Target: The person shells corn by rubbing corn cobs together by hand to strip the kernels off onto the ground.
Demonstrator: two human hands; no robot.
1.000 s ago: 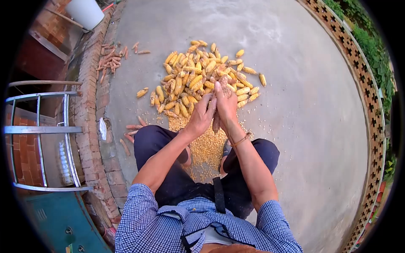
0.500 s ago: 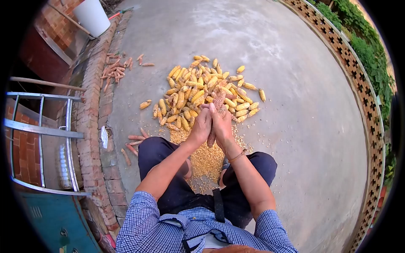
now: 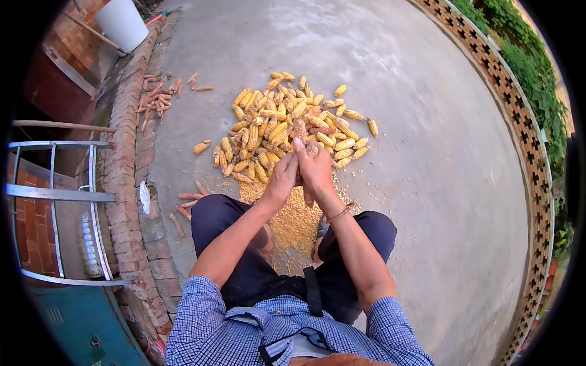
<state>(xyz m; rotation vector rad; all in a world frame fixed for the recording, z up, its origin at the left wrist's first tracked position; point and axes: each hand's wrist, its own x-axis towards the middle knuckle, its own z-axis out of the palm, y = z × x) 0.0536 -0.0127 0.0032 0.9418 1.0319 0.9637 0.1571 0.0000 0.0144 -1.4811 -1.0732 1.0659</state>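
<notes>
Both hands are closed together above the near edge of a corn pile. My right hand [image 3: 317,169] wraps around a reddish, mostly stripped corncob [image 3: 300,129], whose upper end sticks out beyond the fingers. A second cob end [image 3: 312,150] shows beside it, and a brownish cob end also pokes out below the palms. My left hand [image 3: 282,177] presses against the right from the left side, its fingertips partly hidden. Beneath the hands lie loose yellow kernels [image 3: 296,227], between my feet. Just beyond is the heap of yellow corn ears [image 3: 278,131].
Bare reddish cobs [image 3: 155,100] lie at the upper left, and several more [image 3: 186,204] beside my left knee. A brick edge [image 3: 129,226], a metal ladder-like frame [image 3: 67,196] and a white bucket [image 3: 122,25] stand left. A perforated wall [image 3: 516,100] curves along the right.
The hands stay clasped, but the cobs between them have turned: the protruding upper end now points straighter up, and the lower end has swung right. The whole view has shifted slightly.
</notes>
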